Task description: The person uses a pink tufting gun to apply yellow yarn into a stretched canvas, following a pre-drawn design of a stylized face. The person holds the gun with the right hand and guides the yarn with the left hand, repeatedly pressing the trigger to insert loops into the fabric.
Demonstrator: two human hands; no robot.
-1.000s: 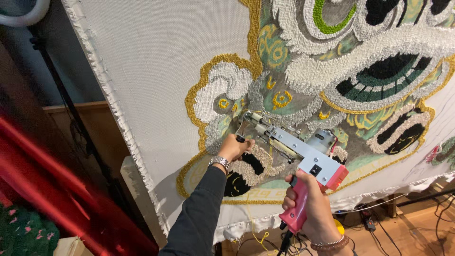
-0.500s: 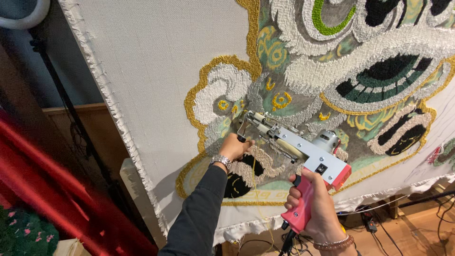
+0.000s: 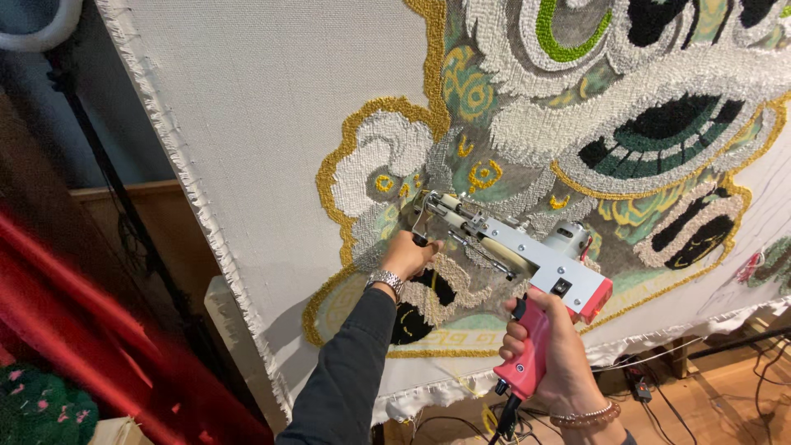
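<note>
I had the tufting gun (image 3: 527, 255) pressed nose-first against the stretched backing cloth (image 3: 272, 124), its tip at the lower left part of the design, just beside the white cloud shape with the gold outline (image 3: 375, 161). My right hand (image 3: 548, 350) was clamped round the pink grip below the grey body; my left hand (image 3: 408, 255) was closed on the front handle near the needle. Judging by the pile, most of the upper right of the motif was filled already: white, grey, green, black and gold. The wide plain area to the left and the pale patch near my left wrist looked untufted. The needle itself was hidden behind the gun's front, so I could not tell whether it was in the cloth. The design ran off the top and right edges, and the cable (image 3: 507, 416) dropped out of view
</note>
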